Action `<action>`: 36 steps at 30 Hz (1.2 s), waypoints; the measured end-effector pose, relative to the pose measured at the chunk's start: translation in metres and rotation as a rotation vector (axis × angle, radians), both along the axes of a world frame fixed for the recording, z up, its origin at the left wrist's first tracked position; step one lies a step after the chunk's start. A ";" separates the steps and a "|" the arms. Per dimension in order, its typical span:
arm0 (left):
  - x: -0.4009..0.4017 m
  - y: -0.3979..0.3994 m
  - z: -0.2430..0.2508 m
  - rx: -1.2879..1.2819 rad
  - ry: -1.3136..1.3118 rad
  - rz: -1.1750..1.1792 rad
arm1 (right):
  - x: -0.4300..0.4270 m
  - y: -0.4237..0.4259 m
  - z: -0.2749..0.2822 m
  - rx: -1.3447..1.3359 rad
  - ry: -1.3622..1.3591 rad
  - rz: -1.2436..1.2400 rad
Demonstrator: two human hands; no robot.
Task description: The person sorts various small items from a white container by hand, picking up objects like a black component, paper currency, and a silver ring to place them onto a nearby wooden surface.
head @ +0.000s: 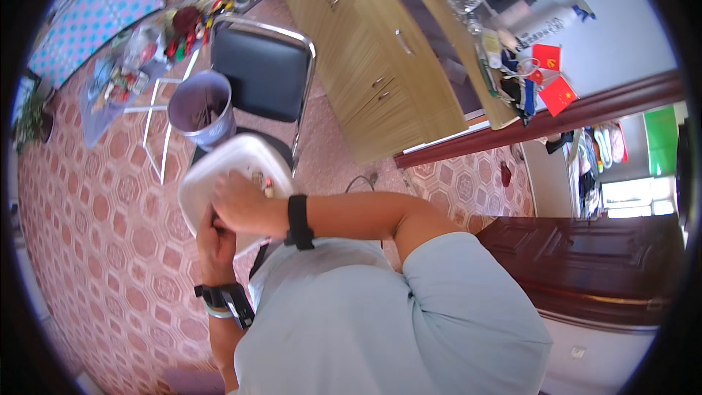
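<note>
My right hand (239,203) reaches across over a white plastic basin (192,189), its blurred fingers bent downward. Close against it, my left hand (215,241) is at the basin's near left edge with its fingers curled. The two hands meet, and whatever lies between their fingers is hidden. A few small reddish and tan pieces (268,187) lie inside the basin, right of my hands. Just beyond the basin stands a light purple bucket (216,134) with dark brown pieces (204,116) inside. Both my wrists wear black straps.
A metal-framed chair with a black backrest (260,74) stands behind the basin and bucket. Wooden cabinets (351,55) rise at the upper right, bearing bottles and small flags. Plastic bags (143,46) and a white rack (164,148) are at the upper left.
</note>
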State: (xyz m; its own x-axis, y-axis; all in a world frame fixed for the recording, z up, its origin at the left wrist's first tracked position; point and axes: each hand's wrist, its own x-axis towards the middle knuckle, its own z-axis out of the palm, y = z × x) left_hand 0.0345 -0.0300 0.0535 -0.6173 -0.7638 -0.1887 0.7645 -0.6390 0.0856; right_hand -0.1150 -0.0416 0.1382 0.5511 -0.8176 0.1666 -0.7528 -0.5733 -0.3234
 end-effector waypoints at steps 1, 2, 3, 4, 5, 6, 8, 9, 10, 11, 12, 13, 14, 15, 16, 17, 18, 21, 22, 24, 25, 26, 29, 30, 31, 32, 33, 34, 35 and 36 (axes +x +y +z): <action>0.004 0.000 -0.013 -0.086 0.087 -0.050 | 0.002 0.005 -0.007 -0.060 0.031 -0.003; 0.003 -0.004 -0.017 -0.166 0.177 -0.107 | 0.002 0.009 -0.008 -0.115 0.065 -0.011; -0.007 -0.005 -0.001 -0.176 0.180 -0.132 | 0.000 0.010 -0.007 -0.115 0.071 -0.010; -0.024 0.000 0.031 0.005 -0.179 -0.041 | -0.002 0.012 -0.011 -0.125 0.076 -0.041; -0.036 0.001 0.050 0.173 -0.538 0.057 | -0.002 0.012 -0.014 -0.125 0.032 -0.034; -0.037 -0.003 0.051 0.149 -0.537 0.038 | 0.002 0.012 -0.015 -0.131 -0.014 -0.021; -0.033 -0.010 0.044 0.013 -0.346 -0.060 | 0.013 0.011 -0.015 -0.071 -0.124 -0.110; -0.029 -0.015 0.044 0.005 -0.350 -0.092 | 0.025 0.012 -0.010 -0.077 -0.134 -0.215; -0.039 -0.018 0.046 -0.018 -0.345 -0.135 | 0.031 0.012 -0.033 -0.206 -0.170 -0.349; -0.043 -0.019 0.051 0.029 -0.402 -0.072 | 0.028 0.011 -0.040 -0.188 -0.221 -0.355; -0.044 -0.021 0.057 0.076 -0.465 0.005 | 0.025 0.006 -0.040 -0.171 -0.282 -0.348; -0.045 -0.023 0.060 0.057 -0.470 -0.015 | 0.014 0.000 -0.033 -0.186 -0.286 -0.371; -0.047 -0.024 0.064 0.062 -0.447 -0.049 | -0.002 -0.005 -0.027 0.041 -0.341 -0.255; -0.052 -0.025 0.066 0.072 -0.423 -0.086 | -0.022 -0.007 -0.017 0.271 -0.393 -0.139; -0.052 -0.027 0.068 0.061 -0.430 -0.100 | -0.039 -0.008 -0.004 0.262 -0.402 -0.152; -0.053 -0.029 0.069 -0.008 -0.301 -0.158 | -0.059 -0.008 0.009 0.385 -0.593 -0.106; -0.054 -0.031 0.071 -0.073 -0.174 -0.218 | -0.081 -0.006 0.021 0.509 -0.788 -0.056; -0.054 -0.028 0.101 0.016 -0.418 -0.051 | -0.176 -0.001 0.058 -0.077 -0.861 -0.325; -0.033 -0.030 0.091 0.003 -0.445 0.000 | -0.217 0.010 0.088 0.019 -0.879 -0.482; 0.003 -0.028 0.065 0.061 -0.517 0.094 | -0.288 0.027 0.093 -0.320 -0.358 -0.882; 0.011 -0.025 0.059 0.052 -0.511 0.116 | -0.322 0.034 0.094 -0.364 -0.268 -1.021; 0.019 -0.019 0.049 -0.013 -0.479 0.113 | -0.352 0.046 0.096 -0.183 -0.045 -1.193; 0.027 -0.013 0.023 0.092 -0.473 0.158 | -0.414 0.070 0.088 0.157 -0.161 -1.124; 0.041 -0.005 0.003 -0.321 -1.229 0.048 | -0.423 0.067 0.084 0.243 -0.297 -1.059; 0.041 -0.004 0.003 0.166 -0.482 0.214 | -0.440 0.072 0.083 0.273 -0.395 -1.068; 0.049 0.002 0.000 0.216 -0.524 0.238 | -0.433 0.065 0.086 0.357 -0.406 -1.078; 0.056 0.010 -0.001 0.217 -0.503 0.240 | -0.437 0.060 0.084 0.427 -0.400 -1.108; 0.065 0.018 -0.007 0.250 -0.654 0.264 | -0.411 0.050 0.092 0.482 -0.450 -1.238; 0.061 0.023 -0.011 0.251 -0.692 0.271 | -0.435 0.054 0.089 0.499 -0.550 -1.201; 0.055 0.027 -0.013 0.242 -0.730 0.276 | -0.465 0.058 0.080 0.509 -0.655 -1.164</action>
State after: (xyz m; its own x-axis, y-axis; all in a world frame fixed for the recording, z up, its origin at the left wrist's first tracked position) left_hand 0.0900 -0.0032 0.0408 -0.0705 -0.7567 -0.6499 0.7017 -0.5007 0.5069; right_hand -0.5795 0.0168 0.2185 -0.5236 -0.7899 -0.3193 -0.3431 0.5385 -0.7696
